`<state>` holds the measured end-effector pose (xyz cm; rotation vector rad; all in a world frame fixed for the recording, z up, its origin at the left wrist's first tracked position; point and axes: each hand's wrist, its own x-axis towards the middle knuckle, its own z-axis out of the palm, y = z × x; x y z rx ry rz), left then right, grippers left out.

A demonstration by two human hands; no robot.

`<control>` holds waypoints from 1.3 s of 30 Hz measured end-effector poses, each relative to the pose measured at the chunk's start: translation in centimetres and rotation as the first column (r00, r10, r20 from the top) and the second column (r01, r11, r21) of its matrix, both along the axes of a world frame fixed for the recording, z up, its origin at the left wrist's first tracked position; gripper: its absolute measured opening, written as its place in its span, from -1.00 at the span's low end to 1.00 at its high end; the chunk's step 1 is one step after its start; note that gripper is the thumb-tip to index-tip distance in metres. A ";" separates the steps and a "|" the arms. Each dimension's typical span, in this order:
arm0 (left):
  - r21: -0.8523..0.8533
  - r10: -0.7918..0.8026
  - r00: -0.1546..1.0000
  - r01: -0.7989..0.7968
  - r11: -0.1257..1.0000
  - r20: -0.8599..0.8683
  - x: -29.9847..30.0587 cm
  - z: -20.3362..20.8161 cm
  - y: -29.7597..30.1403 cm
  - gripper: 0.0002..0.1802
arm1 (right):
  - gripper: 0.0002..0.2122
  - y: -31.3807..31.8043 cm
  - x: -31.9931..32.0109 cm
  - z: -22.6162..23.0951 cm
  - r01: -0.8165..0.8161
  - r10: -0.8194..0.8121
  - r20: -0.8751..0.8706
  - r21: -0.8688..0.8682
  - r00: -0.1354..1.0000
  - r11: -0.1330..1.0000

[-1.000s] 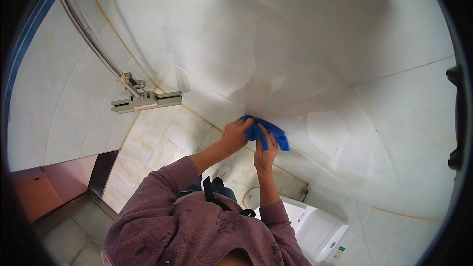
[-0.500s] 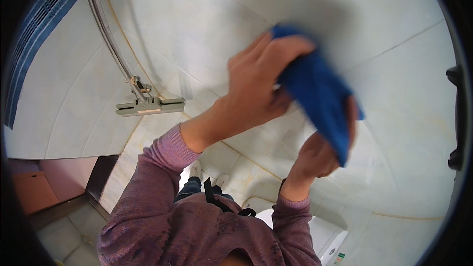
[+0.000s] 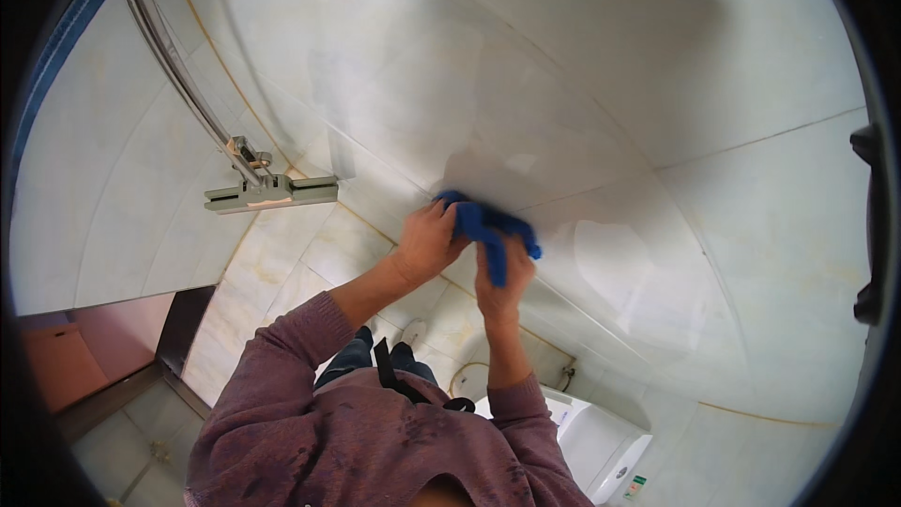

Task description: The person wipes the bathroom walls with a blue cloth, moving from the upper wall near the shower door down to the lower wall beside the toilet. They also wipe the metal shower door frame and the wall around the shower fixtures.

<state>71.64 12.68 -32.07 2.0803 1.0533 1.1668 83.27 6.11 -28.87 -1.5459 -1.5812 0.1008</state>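
A crumpled blue cloth (image 3: 488,225) is bunched between my two hands, close to the pale tiled wall (image 3: 601,160). My left hand (image 3: 430,242) is closed on the cloth's left end. Just to the right and a little lower, my right hand (image 3: 505,277) grips its other part, with a fold hanging down over the fingers. Whether the cloth touches the wall, I cannot tell.
A squeeze mop (image 3: 272,195) with a long metal pole leans at the left. A white toilet (image 3: 601,446) stands at the lower right. Below lies the tiled floor (image 3: 300,235), with an orange-brown box (image 3: 66,366) past a dark doorway edge.
Both hands have come down and closer together, nearer my body. The blue cloth, stretched between them before, is now bunched up.
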 end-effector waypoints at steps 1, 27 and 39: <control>-0.089 -0.020 0.996 0.013 0.996 -0.082 -0.2 -2.1 -0.3 -0.63 | -0.81 -0.1 0.1 -1.7 0.003 -0.003 -0.002 -0.070 1.000 0.998; 0.614 -0.294 0.932 0.107 0.782 0.212 8.6 15.9 -2.9 -0.66 | -0.70 -5.9 6.8 8.8 0.506 -0.433 -0.266 0.530 0.861 0.681; -0.157 -0.429 0.831 0.400 0.903 -0.353 7.7 -2.7 -4.8 -0.78 | -0.73 -8.9 8.0 -6.4 0.291 -0.292 0.016 -0.166 0.956 0.942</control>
